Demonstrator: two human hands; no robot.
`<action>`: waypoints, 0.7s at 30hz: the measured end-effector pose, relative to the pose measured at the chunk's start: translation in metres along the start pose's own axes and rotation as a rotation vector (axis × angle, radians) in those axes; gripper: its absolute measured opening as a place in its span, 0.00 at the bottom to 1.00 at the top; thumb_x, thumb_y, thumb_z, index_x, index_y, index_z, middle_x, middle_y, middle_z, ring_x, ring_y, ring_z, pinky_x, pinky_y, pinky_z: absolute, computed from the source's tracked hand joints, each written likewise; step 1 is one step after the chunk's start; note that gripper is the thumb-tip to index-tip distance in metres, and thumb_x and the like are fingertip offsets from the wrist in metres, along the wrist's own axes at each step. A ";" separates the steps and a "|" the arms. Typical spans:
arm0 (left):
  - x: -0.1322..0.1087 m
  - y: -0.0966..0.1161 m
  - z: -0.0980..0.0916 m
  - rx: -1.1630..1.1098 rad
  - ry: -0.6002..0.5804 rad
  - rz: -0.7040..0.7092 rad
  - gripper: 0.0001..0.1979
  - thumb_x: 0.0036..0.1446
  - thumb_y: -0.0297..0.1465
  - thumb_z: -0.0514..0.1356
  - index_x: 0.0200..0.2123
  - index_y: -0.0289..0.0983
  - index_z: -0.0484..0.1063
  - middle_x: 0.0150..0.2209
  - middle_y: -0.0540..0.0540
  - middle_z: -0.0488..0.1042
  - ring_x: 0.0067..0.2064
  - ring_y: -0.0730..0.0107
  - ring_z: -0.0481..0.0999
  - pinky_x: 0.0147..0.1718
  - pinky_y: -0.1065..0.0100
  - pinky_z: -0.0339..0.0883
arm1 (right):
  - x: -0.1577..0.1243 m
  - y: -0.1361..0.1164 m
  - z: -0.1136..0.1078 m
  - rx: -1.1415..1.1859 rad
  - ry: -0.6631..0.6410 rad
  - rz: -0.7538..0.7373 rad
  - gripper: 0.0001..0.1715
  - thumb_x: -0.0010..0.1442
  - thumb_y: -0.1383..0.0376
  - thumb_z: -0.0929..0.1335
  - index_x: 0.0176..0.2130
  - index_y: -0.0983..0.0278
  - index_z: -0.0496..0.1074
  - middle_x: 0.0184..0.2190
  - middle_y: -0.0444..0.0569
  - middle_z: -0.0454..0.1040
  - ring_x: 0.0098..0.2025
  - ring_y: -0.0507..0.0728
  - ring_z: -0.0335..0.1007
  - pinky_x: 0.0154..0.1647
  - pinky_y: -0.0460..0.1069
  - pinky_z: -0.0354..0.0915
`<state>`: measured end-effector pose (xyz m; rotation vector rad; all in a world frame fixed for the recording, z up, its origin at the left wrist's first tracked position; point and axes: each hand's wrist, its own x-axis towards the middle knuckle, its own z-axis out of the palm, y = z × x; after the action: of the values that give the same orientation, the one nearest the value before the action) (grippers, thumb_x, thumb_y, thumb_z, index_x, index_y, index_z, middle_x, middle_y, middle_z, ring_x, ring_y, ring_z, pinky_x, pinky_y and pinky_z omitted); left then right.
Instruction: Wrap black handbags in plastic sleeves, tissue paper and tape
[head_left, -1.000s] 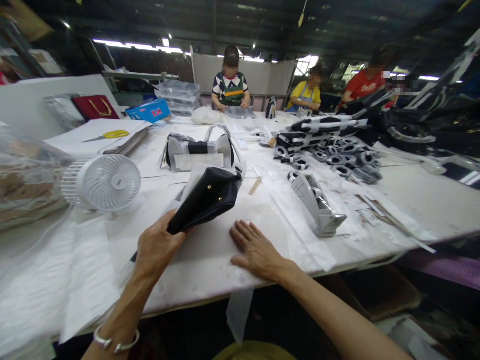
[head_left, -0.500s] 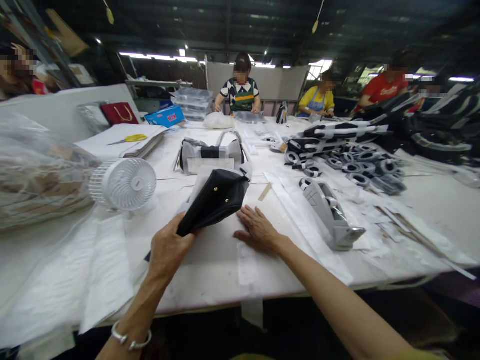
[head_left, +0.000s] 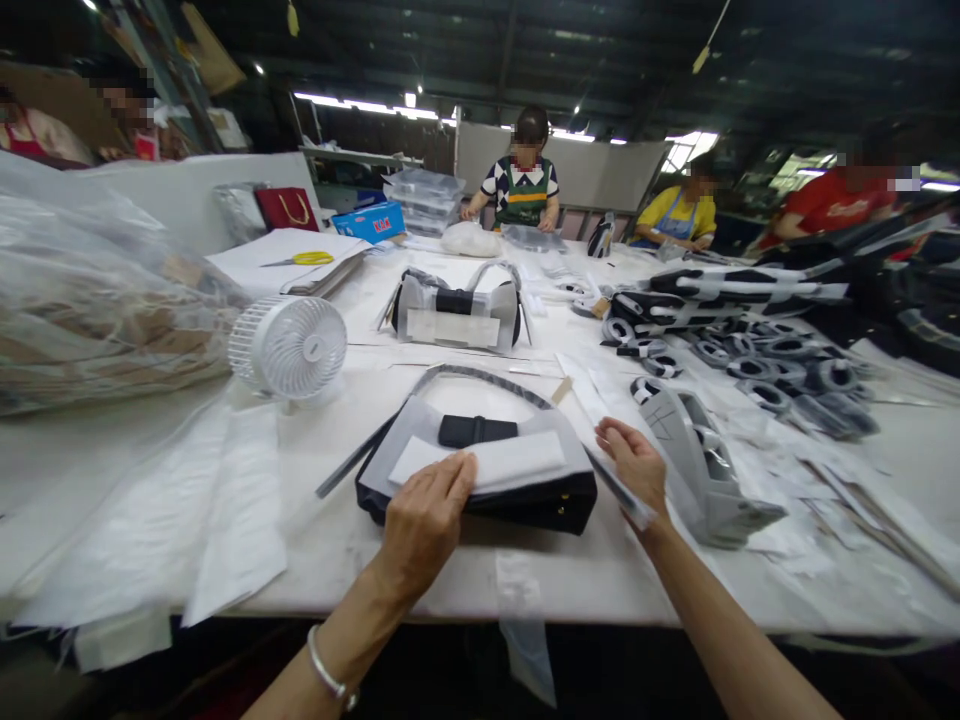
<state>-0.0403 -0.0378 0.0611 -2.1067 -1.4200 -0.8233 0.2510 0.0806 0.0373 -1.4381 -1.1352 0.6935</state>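
A black handbag (head_left: 480, 505) lies on the table in front of me, with translucent sheeting and a white foam strip (head_left: 517, 458) over its upper side. Its wrapped handle (head_left: 487, 372) arches away from me, and covered side straps stick out left and right. My left hand (head_left: 431, 500) is closed at the bag's near edge, fingers over the foam strip, thumb hidden. To the right, my right hand (head_left: 636, 468) is half curled beside the right strap (head_left: 619, 485), with no object visible in its fingers. Whether it touches that strap I cannot tell.
Behind the bag stands another wrapped handbag (head_left: 457, 312). A white fan (head_left: 292, 348) and a plastic-covered pile (head_left: 97, 310) are left; yellow scissors (head_left: 307, 259) lie beyond. At right are a grey tape dispenser (head_left: 697, 465) and wrapped rolls (head_left: 765, 370). Co-workers sit across.
The bag has turned from tilted in my left hand to lying flat with its foam-covered side up. My right hand has lifted off the table and moved right. The view has shifted left.
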 end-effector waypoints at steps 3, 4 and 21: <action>-0.005 0.010 0.003 0.062 -0.035 0.071 0.19 0.60 0.18 0.51 0.52 0.32 0.71 0.49 0.39 0.78 0.48 0.61 0.78 0.49 0.62 0.72 | 0.004 -0.021 -0.023 0.083 0.177 -0.036 0.23 0.53 0.52 0.72 0.41 0.66 0.77 0.39 0.51 0.80 0.41 0.59 0.77 0.50 0.56 0.70; -0.006 0.014 0.004 0.082 -0.049 0.077 0.18 0.61 0.19 0.51 0.52 0.32 0.71 0.49 0.39 0.78 0.48 0.60 0.78 0.50 0.61 0.72 | 0.006 -0.034 -0.023 0.058 0.169 -0.090 0.22 0.53 0.52 0.72 0.41 0.65 0.77 0.38 0.50 0.80 0.40 0.58 0.76 0.49 0.55 0.70; -0.012 0.023 0.009 0.179 -0.132 0.070 0.22 0.65 0.21 0.49 0.60 0.34 0.66 0.51 0.36 0.76 0.50 0.60 0.77 0.51 0.62 0.70 | 0.062 -0.077 0.162 -1.056 -0.787 -0.054 0.13 0.41 0.64 0.79 0.27 0.67 0.78 0.19 0.52 0.76 0.30 0.63 0.78 0.33 0.51 0.71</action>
<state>-0.0200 -0.0477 0.0456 -2.0916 -1.4209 -0.5185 0.1088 0.1953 0.0887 -2.0329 -2.3765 0.6559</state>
